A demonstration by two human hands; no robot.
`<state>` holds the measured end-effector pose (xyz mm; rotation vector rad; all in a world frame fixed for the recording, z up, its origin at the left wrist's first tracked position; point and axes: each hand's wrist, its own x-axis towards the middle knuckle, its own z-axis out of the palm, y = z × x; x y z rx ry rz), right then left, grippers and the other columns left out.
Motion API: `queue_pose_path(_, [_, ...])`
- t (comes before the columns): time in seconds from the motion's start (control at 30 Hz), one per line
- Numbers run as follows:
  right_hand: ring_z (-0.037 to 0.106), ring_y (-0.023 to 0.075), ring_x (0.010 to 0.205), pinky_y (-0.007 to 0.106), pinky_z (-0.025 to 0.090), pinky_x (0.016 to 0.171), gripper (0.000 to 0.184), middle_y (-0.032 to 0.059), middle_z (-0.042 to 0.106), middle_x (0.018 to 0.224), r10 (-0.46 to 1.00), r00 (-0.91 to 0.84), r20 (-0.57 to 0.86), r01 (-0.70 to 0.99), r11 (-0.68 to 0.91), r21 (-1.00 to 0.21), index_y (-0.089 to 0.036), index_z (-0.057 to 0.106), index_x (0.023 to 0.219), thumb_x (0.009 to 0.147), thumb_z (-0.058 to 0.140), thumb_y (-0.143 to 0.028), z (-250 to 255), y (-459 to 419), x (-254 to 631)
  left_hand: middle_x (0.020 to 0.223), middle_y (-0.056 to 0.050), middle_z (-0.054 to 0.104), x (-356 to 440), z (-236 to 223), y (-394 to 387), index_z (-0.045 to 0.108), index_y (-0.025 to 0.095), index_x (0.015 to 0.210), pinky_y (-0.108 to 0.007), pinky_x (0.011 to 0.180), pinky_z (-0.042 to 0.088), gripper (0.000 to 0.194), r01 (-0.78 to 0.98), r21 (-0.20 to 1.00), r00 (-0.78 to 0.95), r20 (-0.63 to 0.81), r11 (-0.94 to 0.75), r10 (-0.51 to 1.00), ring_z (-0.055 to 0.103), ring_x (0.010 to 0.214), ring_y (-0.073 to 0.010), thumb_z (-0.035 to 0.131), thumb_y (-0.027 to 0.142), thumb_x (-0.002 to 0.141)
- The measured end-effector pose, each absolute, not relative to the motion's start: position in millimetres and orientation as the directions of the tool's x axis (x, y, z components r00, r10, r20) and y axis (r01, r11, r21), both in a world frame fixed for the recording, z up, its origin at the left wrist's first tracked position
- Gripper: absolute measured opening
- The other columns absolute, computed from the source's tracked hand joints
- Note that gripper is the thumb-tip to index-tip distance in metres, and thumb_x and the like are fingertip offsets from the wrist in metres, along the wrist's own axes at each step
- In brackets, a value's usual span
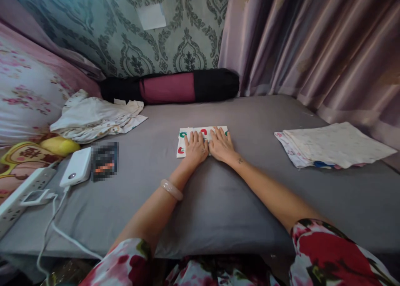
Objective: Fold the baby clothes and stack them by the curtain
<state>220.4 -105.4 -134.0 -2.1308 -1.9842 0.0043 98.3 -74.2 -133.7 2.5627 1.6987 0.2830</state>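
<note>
A white folded cloth (181, 142) with red and green printed shapes lies flat on the grey bed sheet (237, 211). Pressed palm down on its left half is my left hand (196, 147), fingers stretched out and pointing away from me. My right hand (221, 145) rests flat on the right half, its fingers spread as well. The two hands are side by side, thumbs close together, and they cover much of the cloth's middle. A pale bangle (171, 189) circles my left forearm.
To the right sits a stack of folded cloths (334, 146). Crumpled patterned fabric (96, 115) lies at the back left. On the left are a white power bank (76, 166), a power strip (23, 198) and white cables (75, 242). A black and maroon roll (168, 87) lines the wall.
</note>
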Motion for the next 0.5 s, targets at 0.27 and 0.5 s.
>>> queue_pose_path(0.27, [0.023, 0.0275, 0.143, 0.049, 0.016, 0.115, 0.055, 0.013, 0.028, 0.155, 0.985, 0.09, 0.145, 0.982, -0.064, -0.175, -0.011, 0.036, 0.147, 0.095, 0.027, -0.03, -144, -112, 217, 0.155, -0.015, 0.028, 101, -142, -78, 0.031, 0.009, 0.148, -0.055, 0.116, 0.013, 0.061, 0.918, 0.158, 0.356, 0.076, -0.364, 0.931, 0.02, 0.145, -0.0292, 0.019, 0.039, 0.096])
queue_pose_path(0.5, [0.02, 0.0292, 0.144, 0.053, 0.016, 0.114, 0.055, 0.0153, 0.025, 0.156, 0.998, 0.05, -0.026, 0.98, -0.054, -0.192, -0.011, 0.037, 0.146, 0.095, 0.028, -0.031, -123, -104, 221, 0.156, -0.014, 0.026, 91, -134, -70, 0.029, 0.012, 0.148, -0.054, 0.116, 0.015, 0.064, 0.891, 0.24, 0.399, -0.006, -0.386, 0.917, 0.018, 0.146, -0.0273, 0.022, 0.048, 0.096])
